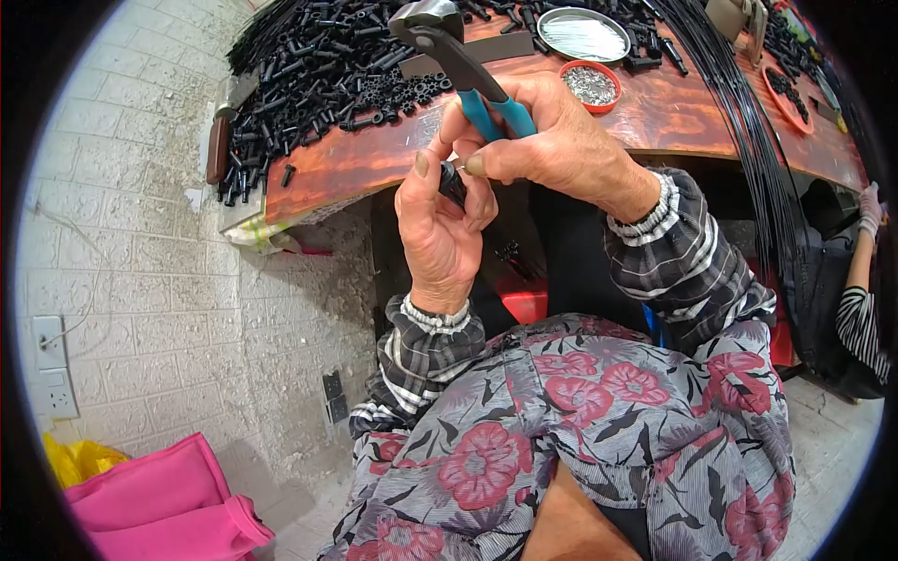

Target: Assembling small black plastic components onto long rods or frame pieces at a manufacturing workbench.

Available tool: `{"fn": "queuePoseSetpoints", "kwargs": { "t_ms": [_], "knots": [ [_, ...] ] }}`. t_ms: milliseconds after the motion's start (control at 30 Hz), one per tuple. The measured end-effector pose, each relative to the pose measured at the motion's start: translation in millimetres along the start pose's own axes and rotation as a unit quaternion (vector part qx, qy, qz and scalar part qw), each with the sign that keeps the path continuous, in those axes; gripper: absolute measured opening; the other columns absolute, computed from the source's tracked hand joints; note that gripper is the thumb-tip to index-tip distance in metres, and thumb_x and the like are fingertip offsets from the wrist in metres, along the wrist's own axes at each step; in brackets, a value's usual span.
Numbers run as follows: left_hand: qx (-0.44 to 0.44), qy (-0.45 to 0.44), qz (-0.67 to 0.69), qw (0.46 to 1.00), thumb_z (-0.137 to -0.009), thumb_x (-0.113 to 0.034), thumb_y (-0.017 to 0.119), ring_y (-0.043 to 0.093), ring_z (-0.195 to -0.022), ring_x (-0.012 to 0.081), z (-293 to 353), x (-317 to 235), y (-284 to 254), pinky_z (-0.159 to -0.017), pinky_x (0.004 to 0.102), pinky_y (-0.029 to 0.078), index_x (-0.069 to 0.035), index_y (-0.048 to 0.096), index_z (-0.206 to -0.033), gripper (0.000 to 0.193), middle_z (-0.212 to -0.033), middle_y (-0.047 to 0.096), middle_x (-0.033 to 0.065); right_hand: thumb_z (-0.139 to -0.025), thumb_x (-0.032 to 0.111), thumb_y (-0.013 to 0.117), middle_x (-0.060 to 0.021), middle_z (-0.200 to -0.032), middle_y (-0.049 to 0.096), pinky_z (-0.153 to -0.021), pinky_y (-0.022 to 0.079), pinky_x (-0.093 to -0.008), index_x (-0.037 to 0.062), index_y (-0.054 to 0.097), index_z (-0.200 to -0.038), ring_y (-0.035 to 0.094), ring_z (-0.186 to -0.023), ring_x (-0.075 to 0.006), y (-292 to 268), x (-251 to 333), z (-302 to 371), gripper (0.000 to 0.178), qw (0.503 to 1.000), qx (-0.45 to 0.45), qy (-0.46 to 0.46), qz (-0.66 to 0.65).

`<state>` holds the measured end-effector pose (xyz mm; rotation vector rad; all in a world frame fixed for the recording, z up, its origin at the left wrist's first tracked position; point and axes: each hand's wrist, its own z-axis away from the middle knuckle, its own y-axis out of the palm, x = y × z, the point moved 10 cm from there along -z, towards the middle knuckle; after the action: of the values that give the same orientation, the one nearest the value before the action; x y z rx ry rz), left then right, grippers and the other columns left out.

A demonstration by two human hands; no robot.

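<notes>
While the left hand [440, 238] grips a black plastic part [453, 186] before the wooden table [341, 168], the right hand [566, 140] holds teal-handled pliers [481, 116] in its palm, apparently so that its fingertips [476, 165] can pinch something tiny.

Both hands are bare, raised and drawn close together. The left hand [441, 238] has its palm turned toward the view, the fingers [480, 199] curled inward in a hold and the left thumb [420, 192] upright, nail visible. The left forearm [416, 360] is sleeved and rises steeply from below. The right hand [561, 140] presents its back and is closed in a grip; the right thumb [505, 160] points leftward, its tip near the opposite fingers. The right forearm [687, 252], also sleeved, slants up and to the left.
</notes>
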<state>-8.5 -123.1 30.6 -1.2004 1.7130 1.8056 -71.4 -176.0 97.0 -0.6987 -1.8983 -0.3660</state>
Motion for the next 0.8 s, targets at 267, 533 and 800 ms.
{"fn": "queuePoseSetpoints", "kwargs": {
  "t_ms": [267,533,800],
  "knots": [
    [0.021,-0.002,0.013,1.0,-0.086,-0.038,0.045,0.034,-0.044,0.0056,-3.4,4.2,1.1,-0.041,0.0189,0.026,0.002,0.047,-0.115,0.049,-0.056,0.042,-0.0024,-0.07,0.005,0.06,-0.0001,-0.064,0.054,-0.045,0.038,-0.019,0.0003,0.059,-0.087,0.048,-0.051,-0.0053,2.1,-5.3,0.8,0.018,0.998,0.019,0.031,-0.043],
    [0.026,0.004,0.016,1.0,-0.087,-0.039,0.044,0.032,-0.043,0.0054,-3.8,1.3,0.7,-0.041,0.019,0.025,0.002,0.047,-0.115,0.05,-0.054,0.041,-0.0017,-0.07,0.005,0.06,-0.0001,-0.064,0.054,-0.045,0.037,-0.0194,0.001,0.06,-0.088,0.048,-0.05,-0.0058,6.0,-4.2,2.9,0.019,0.997,0.028,0.055,-0.053],
    [0.022,-0.007,0.011,1.0,-0.087,-0.039,0.043,0.029,-0.043,0.0052,-2.9,4.2,1.6,-0.042,0.019,0.024,0.002,0.044,-0.12,0.052,-0.052,0.039,-0.003,-0.069,0.005,0.061,-0.0008,-0.064,0.055,-0.045,0.037,-0.0199,0.0002,0.061,-0.087,0.048,-0.051,-0.006,1.3,-6.2,4.2,0.019,0.998,0.015,0.035,-0.042]
  ]
}}
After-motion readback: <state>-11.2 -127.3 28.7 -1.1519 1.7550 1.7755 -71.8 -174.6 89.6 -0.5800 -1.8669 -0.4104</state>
